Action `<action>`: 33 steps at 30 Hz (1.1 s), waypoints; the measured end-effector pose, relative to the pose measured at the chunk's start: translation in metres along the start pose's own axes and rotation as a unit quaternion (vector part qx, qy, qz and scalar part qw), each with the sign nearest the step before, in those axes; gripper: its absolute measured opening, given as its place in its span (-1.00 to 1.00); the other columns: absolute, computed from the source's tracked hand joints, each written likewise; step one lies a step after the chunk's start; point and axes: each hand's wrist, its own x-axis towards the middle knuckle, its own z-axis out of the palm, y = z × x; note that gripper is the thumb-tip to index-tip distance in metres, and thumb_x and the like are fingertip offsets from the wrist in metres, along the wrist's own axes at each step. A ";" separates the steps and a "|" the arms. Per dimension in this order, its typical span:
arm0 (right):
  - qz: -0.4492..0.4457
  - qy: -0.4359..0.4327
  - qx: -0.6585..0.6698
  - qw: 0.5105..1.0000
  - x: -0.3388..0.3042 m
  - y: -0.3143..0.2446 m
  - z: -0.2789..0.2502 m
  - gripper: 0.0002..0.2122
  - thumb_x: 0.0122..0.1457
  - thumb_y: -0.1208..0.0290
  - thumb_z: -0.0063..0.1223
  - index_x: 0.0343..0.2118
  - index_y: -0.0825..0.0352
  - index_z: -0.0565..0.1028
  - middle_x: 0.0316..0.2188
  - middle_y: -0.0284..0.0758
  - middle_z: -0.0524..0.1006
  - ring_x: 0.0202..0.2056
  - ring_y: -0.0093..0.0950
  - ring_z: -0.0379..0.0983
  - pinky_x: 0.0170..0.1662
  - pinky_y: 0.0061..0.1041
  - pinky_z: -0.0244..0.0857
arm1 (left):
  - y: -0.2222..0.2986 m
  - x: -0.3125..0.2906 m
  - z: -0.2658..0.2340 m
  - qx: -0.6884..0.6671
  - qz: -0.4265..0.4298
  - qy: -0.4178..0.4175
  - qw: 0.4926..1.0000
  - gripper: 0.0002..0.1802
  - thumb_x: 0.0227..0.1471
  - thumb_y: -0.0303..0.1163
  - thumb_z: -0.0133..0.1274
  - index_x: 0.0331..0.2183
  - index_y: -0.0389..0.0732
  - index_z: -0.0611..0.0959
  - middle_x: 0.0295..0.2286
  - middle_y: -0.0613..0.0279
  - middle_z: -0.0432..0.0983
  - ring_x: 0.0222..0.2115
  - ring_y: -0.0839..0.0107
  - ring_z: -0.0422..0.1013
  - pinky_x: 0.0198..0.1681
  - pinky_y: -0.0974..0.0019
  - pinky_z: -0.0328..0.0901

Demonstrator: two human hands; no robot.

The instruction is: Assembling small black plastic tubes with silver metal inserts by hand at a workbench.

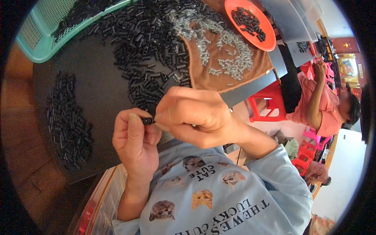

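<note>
Between thumb and fingers, my left hand [135,143] pinches a small black cylindrical part [147,121] at the near edge of the table. Closed fingertips of my right hand [197,115] meet the part's right end; whether they hold something small there is hidden. Just beyond both hands lies a big loose heap of black plastic parts [145,51]. Many small silvery springs [235,58] are spread over a brown cloth [203,80] to the right of that heap.
A separate pile of black pieces [68,121] lies at the left. An orange plate [261,42] with black parts sits at the far right, near translucent bins [290,19]. A green basket [37,53] stands far left. Beyond a red stool [258,109], another person [313,98] sits working.
</note>
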 end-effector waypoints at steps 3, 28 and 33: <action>-0.011 -0.018 -0.030 0.999 0.000 -0.004 0.000 -0.81 -0.11 0.74 0.13 -0.37 0.47 0.52 -0.41 -0.14 0.50 -0.40 -0.29 0.50 -0.40 -0.44 0.38 | 0.001 -0.001 0.003 0.037 0.020 0.039 0.998 -0.77 0.26 -0.27 -0.07 -0.35 -0.25 0.47 -0.53 0.37 0.34 -0.63 0.67 0.14 -0.58 0.54 0.06; 0.031 0.029 0.039 0.998 -0.007 -0.019 0.015 -0.82 -0.08 0.79 0.10 -0.38 0.45 0.49 -0.42 -0.18 0.51 -0.45 -0.35 0.49 -0.42 -0.47 0.36 | 0.003 0.000 -0.004 0.252 0.234 -0.034 0.938 -0.75 0.24 -0.27 -0.04 -0.36 -0.28 0.49 -0.45 0.27 0.40 -0.54 0.65 0.17 -0.56 0.59 0.05; 0.001 0.018 0.015 1.000 -0.009 -0.020 0.015 -0.82 -0.07 0.78 0.13 -0.38 0.45 0.47 -0.43 -0.20 0.50 -0.44 -0.35 0.48 -0.42 -0.47 0.35 | 0.004 -0.006 -0.006 0.242 0.196 -0.051 0.949 -0.71 0.21 -0.22 0.00 -0.36 -0.28 0.49 -0.46 0.26 0.40 -0.56 0.66 0.17 -0.55 0.57 0.07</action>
